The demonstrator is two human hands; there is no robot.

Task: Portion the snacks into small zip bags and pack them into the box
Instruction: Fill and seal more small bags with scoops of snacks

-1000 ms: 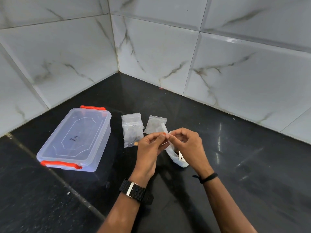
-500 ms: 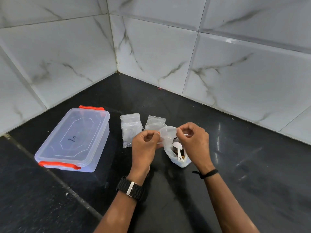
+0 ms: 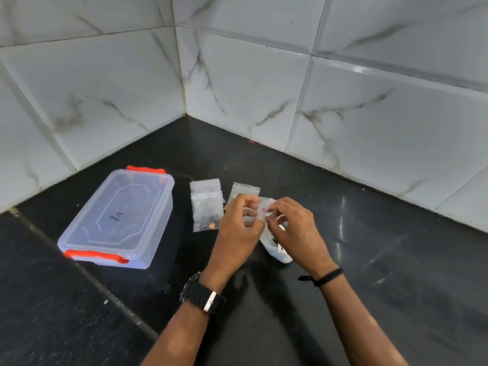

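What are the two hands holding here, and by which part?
Both the left hand and right hand pinch the top edge of a clear plastic bag whose bottom rests on the counter.

A black polished stone countertop (image 3: 396,273) fills the lower part of the view, its glossy surface showing pale streaks of reflected light. A thin light seam (image 3: 79,268) runs diagonally across its left side. Two walls of white marble-patterned tiles (image 3: 356,114) with grey veining meet in a corner (image 3: 182,83) behind it, their grout lines clearly visible between the large glossy tiles.
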